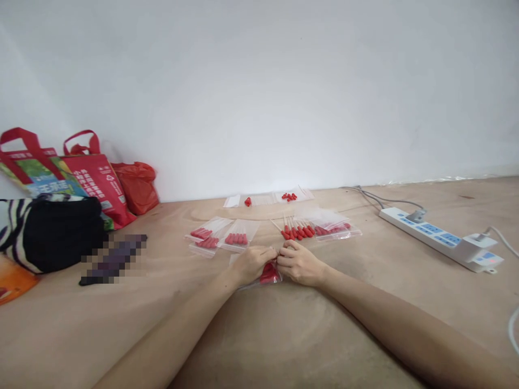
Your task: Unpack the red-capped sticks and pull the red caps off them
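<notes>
My left hand (252, 266) and my right hand (300, 265) meet at the centre of the table, both with fingers closed. Between and just under them is a clear zip bag (277, 277) with something red inside. Their fingertips pinch together at its upper part, and what exactly lies between them is partly hidden. Right behind my hands is a row of thin pale sticks with red tips (299, 232). To its right are stacked clear bags (334, 229) with red-tipped pieces. More filled zip bags (237, 238) lie flat at the left.
Against the wall are clear bags with small red pieces (289, 197). A white power strip (436, 236) with plugs and cables lies at right. Red shopping bags (99, 183), a black cloth bag (67, 232) and a blurred dark object (115, 260) occupy the left side.
</notes>
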Available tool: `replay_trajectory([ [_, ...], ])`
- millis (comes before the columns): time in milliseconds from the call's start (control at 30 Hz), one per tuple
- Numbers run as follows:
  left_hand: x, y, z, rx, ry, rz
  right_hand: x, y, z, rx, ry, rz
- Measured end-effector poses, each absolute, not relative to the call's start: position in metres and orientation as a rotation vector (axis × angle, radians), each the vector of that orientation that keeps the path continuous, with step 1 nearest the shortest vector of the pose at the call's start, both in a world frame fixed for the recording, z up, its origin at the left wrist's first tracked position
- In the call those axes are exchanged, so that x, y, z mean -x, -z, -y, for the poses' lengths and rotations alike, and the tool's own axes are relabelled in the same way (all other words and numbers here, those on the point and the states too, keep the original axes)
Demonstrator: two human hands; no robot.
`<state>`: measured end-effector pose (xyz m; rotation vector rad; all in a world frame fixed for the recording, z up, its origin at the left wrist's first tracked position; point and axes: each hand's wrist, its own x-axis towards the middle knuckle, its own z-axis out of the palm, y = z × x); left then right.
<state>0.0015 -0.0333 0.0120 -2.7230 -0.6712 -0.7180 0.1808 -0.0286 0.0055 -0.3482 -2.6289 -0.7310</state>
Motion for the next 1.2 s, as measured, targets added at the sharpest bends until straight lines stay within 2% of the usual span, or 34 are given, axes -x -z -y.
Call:
replay_trajectory([
  [200, 0.006, -0.020, 0.033, 2.781, 0.641, 0.754, -0.188, -0.005, 0.025, 0.314, 0.626, 2.685],
  [367, 0.006, -0.024, 0.035, 2.916, 0.692, 0.937, -0.191, -0.001, 0.028, 0.535, 0.433, 2.537],
  [500, 0.006, -0.027, 0.051, 2.919, 0.739, 1.357, -0.197, -0.004, 0.032, 0.630, 0.020, 2.548],
  [667, 0.024, -0.024, 0.080, 2.938, 0.505, 1.696, -0.198, -0.006, 0.032, 0.567, -0.520, 2.477],
  [1000, 0.023, -0.021, 0.076, 3.067, 0.568, 1.580, -0.183, -0.001, 0.035, 0.860, -0.489, 2.359],
  [1200, 0.020, -0.022, 0.071, 3.106, 0.648, 1.561, -0.194, -0.008, 0.031, 0.735, -0.812, 2.385],
])
